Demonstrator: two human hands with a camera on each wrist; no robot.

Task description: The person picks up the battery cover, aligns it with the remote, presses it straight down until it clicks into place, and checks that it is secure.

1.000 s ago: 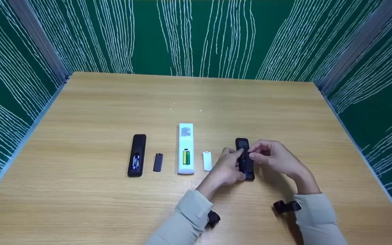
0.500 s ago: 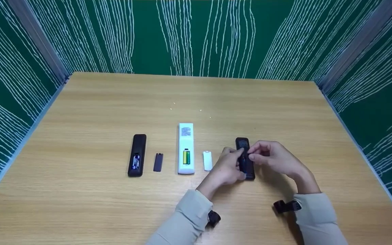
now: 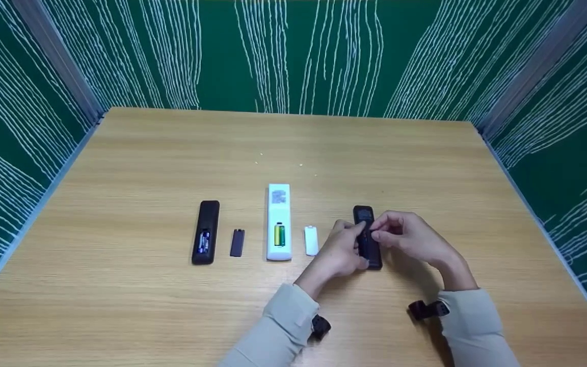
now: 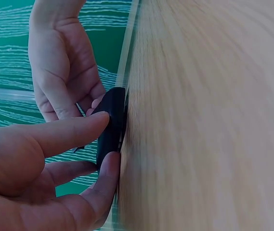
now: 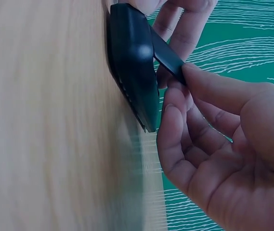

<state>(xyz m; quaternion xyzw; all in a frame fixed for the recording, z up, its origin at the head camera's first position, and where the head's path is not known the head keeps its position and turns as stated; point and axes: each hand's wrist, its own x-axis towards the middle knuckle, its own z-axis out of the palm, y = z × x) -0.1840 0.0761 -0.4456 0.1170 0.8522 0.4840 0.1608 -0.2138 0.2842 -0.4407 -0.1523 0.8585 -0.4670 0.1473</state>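
Note:
A black remote control lies face down on the right part of the table. My left hand grips it from the left, thumb and fingers at its sides, as the left wrist view also shows. On its other side, my right hand pinches a thin black battery cover between thumb and fingers. In the right wrist view that cover slants up from the remote's back, one end against the remote and the other raised. Fingers partly hide the battery compartment.
To the left lie a white remote with green-yellow batteries, its white cover, a second black remote with batteries showing, and a dark cover. Small pale crumbs dot the table. Green walls enclose the back and sides.

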